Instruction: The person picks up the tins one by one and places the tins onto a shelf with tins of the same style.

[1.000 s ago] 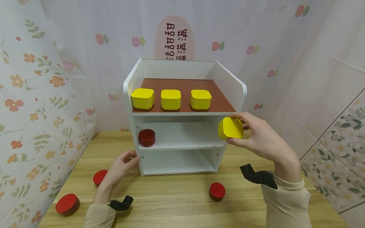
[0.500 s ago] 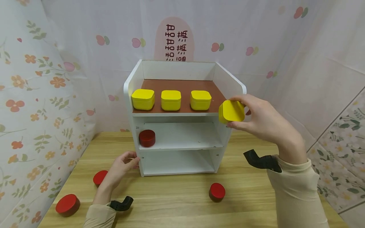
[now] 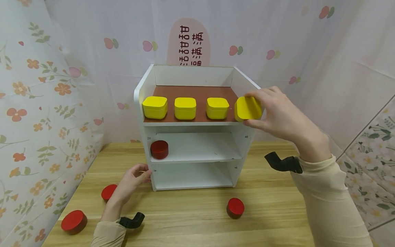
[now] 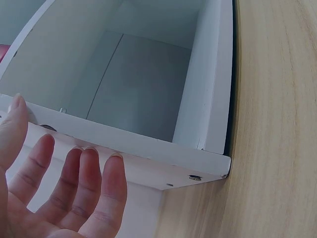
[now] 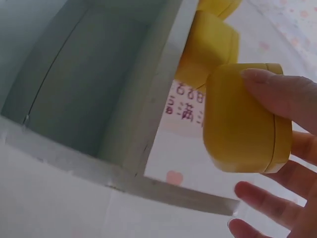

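My right hand (image 3: 282, 111) pinches a yellow square box (image 3: 247, 108) with rounded edges between thumb and fingers. It is tilted at the right end of the top board, and in the right wrist view the box (image 5: 242, 121) appears beside the shelf's edge. Three similar boxes stand in a row along the top: the left one (image 3: 155, 107), the middle one (image 3: 185, 108) and the right one (image 3: 217, 108). Down at the left side panel of the white shelf (image 3: 192, 124), my left hand (image 3: 131, 181) holds the panel's edge, thumb (image 4: 15, 121) in front, fingertips on the outer face.
A dark red round tin (image 3: 159, 149) stands at the left of the middle board. On the wooden table (image 3: 185, 216) lie more red tins: one at front right (image 3: 235, 208), one at far left (image 3: 74, 222) and one partly behind my left forearm (image 3: 108, 192). Patterned curtains hang behind.
My right hand has lifted the yellow box from beside the middle board up to the top board's level, at its right end. My left hand has stayed on the side panel.
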### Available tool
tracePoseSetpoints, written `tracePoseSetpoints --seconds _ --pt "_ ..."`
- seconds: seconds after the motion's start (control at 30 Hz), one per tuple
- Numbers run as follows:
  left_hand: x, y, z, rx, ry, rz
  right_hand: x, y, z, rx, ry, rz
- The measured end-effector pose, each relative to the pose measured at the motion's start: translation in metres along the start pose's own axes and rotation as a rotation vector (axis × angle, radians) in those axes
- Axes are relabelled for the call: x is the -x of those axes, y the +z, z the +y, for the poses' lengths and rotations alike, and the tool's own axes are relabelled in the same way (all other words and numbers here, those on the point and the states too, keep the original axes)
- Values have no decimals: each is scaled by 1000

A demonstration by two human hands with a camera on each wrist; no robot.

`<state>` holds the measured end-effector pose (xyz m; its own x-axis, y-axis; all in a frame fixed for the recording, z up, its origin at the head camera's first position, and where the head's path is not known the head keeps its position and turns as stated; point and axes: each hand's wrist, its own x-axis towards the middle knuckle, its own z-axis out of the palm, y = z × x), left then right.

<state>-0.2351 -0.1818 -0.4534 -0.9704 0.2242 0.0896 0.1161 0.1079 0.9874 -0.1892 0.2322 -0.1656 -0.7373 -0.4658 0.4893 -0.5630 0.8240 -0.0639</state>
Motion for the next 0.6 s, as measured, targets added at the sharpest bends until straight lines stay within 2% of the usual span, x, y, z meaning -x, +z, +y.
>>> tracePoseSetpoints --seconds 0.27,0.6 --pt "-1 -1 -1 10 11 -8 -13 -1 11 10 56 -104" --pt "0 0 -1 10 1 -6 -25 0 22 60 23 -177"
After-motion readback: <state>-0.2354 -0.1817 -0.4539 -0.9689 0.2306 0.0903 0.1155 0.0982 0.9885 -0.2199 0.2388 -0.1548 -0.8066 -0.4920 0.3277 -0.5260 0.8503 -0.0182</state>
